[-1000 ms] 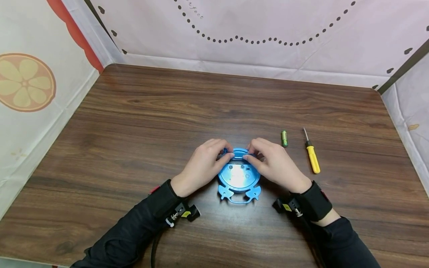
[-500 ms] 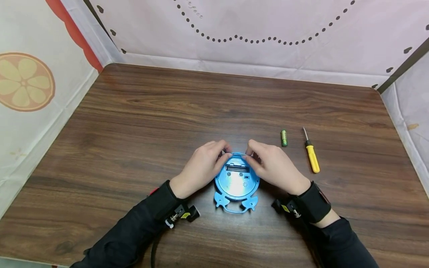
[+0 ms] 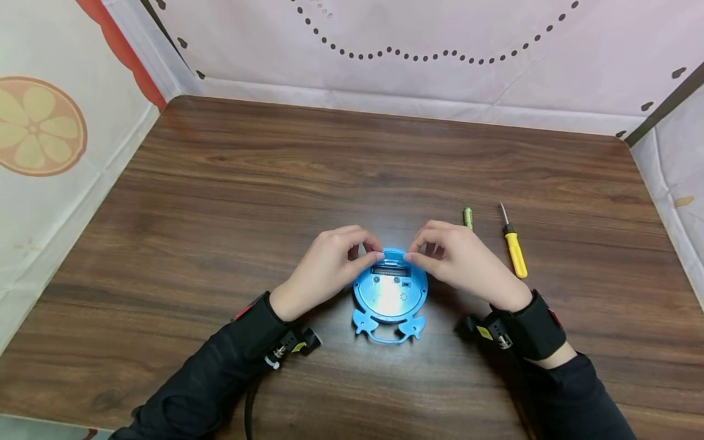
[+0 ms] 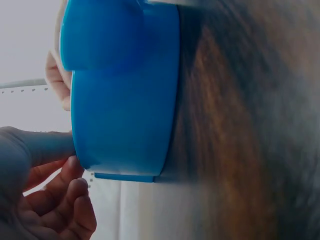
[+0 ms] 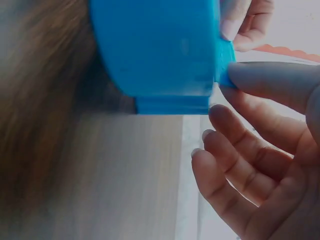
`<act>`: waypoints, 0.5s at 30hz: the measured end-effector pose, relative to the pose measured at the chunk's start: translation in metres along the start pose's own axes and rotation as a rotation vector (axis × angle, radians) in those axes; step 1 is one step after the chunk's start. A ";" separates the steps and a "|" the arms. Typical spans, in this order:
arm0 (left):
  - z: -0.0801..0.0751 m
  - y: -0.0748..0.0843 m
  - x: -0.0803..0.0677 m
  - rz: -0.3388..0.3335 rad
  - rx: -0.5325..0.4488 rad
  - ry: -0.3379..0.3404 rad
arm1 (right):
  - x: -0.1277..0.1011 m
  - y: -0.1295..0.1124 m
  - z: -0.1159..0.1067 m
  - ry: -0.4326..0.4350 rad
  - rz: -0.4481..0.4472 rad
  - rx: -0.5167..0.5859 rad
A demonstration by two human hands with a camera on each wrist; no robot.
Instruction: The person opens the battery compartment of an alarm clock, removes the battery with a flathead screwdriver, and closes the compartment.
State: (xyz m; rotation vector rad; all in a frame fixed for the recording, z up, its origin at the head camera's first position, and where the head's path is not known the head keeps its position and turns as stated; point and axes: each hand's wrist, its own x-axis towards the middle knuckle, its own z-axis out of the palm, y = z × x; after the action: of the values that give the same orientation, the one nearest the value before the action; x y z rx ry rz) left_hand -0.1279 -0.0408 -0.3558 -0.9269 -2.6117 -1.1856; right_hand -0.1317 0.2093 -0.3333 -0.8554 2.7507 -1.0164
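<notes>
Two hands meet at the far edge of a blue round gadget (image 3: 390,291) lying back-up on the wooden table (image 3: 220,201). The left hand (image 3: 324,269) has its thumb and curled fingers pinching the left end of a small blue cover piece (image 3: 393,254) at the gadget's top; the right hand (image 3: 464,260) pinches the right end of the same piece in the same way, fingertips nearly touching those of the other hand. From the left wrist view the thumb (image 4: 35,147) presses against the gadget's blue side wall (image 4: 125,100), with the other fingers curled loosely beneath; from the right wrist view a fingertip (image 5: 270,77) presses on the blue rim (image 5: 160,50), the remaining fingers relaxed below it.

Just under the pinched piece an open rectangular slot (image 3: 389,269) shows in the gadget's back, with a few small buttons or holes below it. Two little feet and a curved stand (image 3: 389,333) stick out toward the person. The gadget sits near the middle of the table, slightly toward the near edge.

Just beyond the right hand lies a small green battery (image 3: 468,217), partly hidden by the knuckles, and beside it to the right a yellow-handled screwdriver (image 3: 514,250). Both arms wear dark sleeves (image 3: 209,385) with black wrist straps (image 3: 530,333). Pale patterned cloth (image 3: 440,36) walls in the table.
</notes>
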 end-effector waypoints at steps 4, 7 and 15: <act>0.001 -0.002 0.000 0.008 0.022 -0.013 | 0.001 0.001 0.001 -0.038 -0.014 -0.013; 0.001 -0.003 0.000 0.024 0.042 -0.014 | 0.002 0.002 0.003 -0.036 -0.042 -0.031; 0.000 -0.001 -0.001 0.045 0.085 -0.038 | 0.003 0.004 0.006 -0.036 -0.083 -0.083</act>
State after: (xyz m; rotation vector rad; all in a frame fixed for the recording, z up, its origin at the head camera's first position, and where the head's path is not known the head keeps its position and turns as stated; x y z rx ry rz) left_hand -0.1280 -0.0418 -0.3569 -0.9956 -2.6329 -1.0483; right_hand -0.1342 0.2071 -0.3402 -0.9975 2.7660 -0.8958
